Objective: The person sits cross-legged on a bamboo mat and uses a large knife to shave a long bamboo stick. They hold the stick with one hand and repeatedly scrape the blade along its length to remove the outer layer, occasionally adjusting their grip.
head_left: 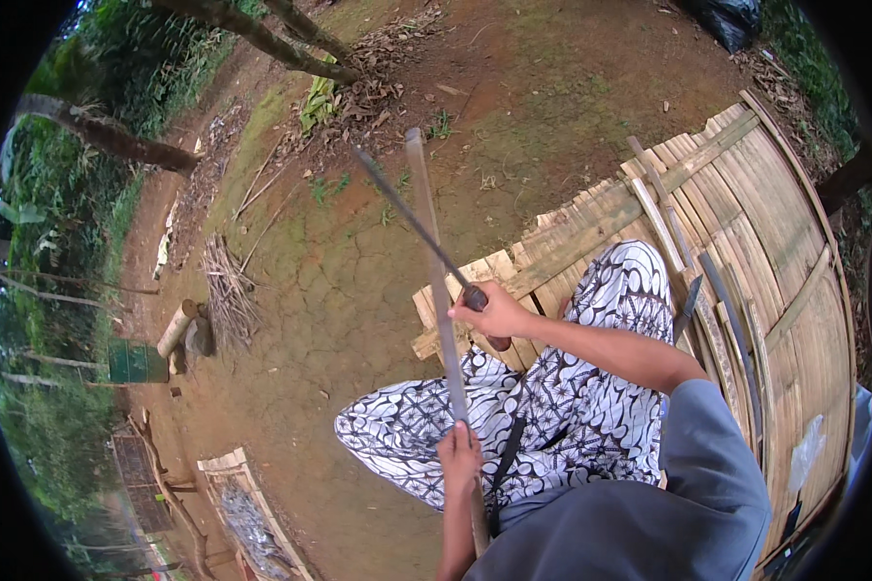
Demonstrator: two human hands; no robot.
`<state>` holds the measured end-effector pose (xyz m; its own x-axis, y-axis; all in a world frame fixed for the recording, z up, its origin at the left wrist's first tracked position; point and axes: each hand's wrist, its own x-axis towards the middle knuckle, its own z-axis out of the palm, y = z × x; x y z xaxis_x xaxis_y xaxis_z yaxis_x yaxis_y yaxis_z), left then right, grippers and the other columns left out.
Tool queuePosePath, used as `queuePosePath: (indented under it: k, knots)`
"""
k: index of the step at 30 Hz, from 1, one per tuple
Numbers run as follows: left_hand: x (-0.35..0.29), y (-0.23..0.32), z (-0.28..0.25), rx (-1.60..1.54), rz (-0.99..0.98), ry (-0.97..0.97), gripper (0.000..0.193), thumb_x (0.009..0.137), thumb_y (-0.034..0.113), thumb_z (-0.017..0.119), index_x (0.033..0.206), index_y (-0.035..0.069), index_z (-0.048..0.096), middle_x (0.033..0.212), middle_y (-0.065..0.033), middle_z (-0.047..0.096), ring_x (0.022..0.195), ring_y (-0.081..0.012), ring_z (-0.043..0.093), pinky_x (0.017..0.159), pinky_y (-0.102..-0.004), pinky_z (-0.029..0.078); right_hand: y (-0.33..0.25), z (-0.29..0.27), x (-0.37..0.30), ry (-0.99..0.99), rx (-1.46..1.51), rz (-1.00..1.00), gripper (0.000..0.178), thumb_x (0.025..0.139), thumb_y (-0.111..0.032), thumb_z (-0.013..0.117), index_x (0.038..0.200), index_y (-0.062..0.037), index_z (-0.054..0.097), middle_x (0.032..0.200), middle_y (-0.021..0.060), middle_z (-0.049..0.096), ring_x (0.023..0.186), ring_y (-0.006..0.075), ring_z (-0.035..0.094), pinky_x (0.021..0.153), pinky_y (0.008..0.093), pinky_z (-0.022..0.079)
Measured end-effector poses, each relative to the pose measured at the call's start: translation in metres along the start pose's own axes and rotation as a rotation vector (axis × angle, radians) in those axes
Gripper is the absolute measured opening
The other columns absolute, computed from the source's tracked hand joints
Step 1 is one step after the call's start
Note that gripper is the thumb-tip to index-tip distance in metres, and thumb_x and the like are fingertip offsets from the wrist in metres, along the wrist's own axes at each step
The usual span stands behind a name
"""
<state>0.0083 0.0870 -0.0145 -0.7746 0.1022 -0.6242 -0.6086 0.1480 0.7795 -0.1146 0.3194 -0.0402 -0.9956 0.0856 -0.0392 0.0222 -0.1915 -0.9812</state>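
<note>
The left hand point(458, 455) is gripping a long bamboo strip point(436, 281) upright — the right hand point(494, 312) is clenching a long knife point(412, 215) whose blade is crossing the strip.

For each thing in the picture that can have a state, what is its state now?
left hand: closed around the bamboo strip's lower part.
right hand: closed on the knife handle.
bamboo strip: held up, pointing away from the person.
long knife: raised, blade crossing the strip.
second knife: lying unused on the bamboo platform.
</note>
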Motion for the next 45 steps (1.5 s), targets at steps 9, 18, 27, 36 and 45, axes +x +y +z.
queuePosePath:
  k: [9,18,27,36,45]
  knots:
    - [0.055,0.017,-0.051,-0.198,-0.012,-0.094,0.049,0.100,0.050,0.039,0.075,0.008,0.044,0.049,0.0024,0.031,0.035,-0.0093,0.030,0.033,-0.0251,0.022,0.008,0.025,-0.027,-0.515,-1.033,-0.390,0.066,0.090,-0.065,0.043,0.077,-0.0037,0.064,0.054,0.0159,0.057,0.054,0.0358,0.061,0.052,0.0444,0.049]
    - [0.035,0.001,-0.054,-0.167,-0.006,0.003,0.041,0.104,0.039,0.033,0.081,0.008,0.046,0.051,0.0020,0.033,0.038,-0.0093,0.030,0.035,-0.0251,0.023,0.033,0.038,-0.027,-0.366,-0.940,-0.945,0.056,0.086,-0.061,0.052,0.082,-0.0063,0.062,0.058,0.0112,0.061,0.050,0.0344,0.060,0.047,0.0422,0.045]
    - [0.009,0.034,-0.051,-0.265,0.150,-0.005,0.026,0.101,0.026,0.042,0.089,0.004,0.051,0.058,-0.0004,0.040,0.041,-0.0091,0.035,0.039,-0.0239,0.028,0.011,0.029,-0.030,-0.456,-0.877,-0.511,0.048,0.083,-0.055,0.060,0.080,-0.0068,0.065,0.059,0.0117,0.061,0.054,0.0322,0.062,0.050,0.0420,0.048]
    - [0.014,0.069,-0.030,0.203,0.521,-0.203,0.037,0.084,0.003,0.064,0.115,0.003,0.044,0.069,-0.0007,0.048,0.052,-0.0064,0.046,0.046,-0.0212,0.037,0.004,0.021,-0.036,-0.477,-0.782,-0.548,0.057,0.081,-0.064,0.057,0.070,-0.0082,0.064,0.053,0.0123,0.058,0.052,0.0346,0.061,0.047,0.0426,0.046]
    - [0.006,0.071,-0.008,0.222,0.453,0.041,0.019,0.098,0.019,0.054,0.101,0.003,0.046,0.065,0.0006,0.045,0.044,-0.0057,0.044,0.039,-0.0206,0.035,-0.002,0.015,-0.032,-0.435,-0.883,-0.613,0.058,0.079,-0.064,0.060,0.077,-0.0063,0.065,0.055,0.0102,0.058,0.050,0.0310,0.060,0.045,0.0394,0.044]
